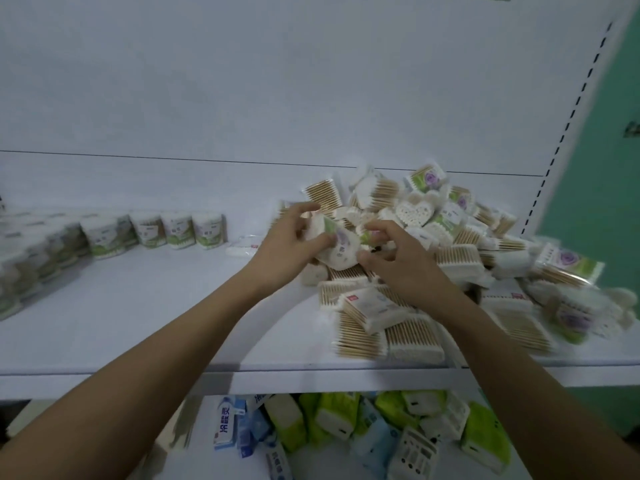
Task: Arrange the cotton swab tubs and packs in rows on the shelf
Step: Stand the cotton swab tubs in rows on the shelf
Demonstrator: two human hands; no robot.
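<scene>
Shelf point(138, 306): pack point(337, 249) between both hands.

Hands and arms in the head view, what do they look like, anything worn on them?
Both forearms are bare up to the frame's edge, with no sleeve showing. The left hand and right hand wear no gloves. No watch, bracelet or ring is visible, though motion blur could hide something small.

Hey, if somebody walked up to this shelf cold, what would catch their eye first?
Probably the big jumbled heap of cotton swab packs on the right half of the shelf, with the left hand and right hand both gripping a heart-shaped tub at its front edge. Next, the neat rows of round tubs standing along the shelf's left side.
</scene>
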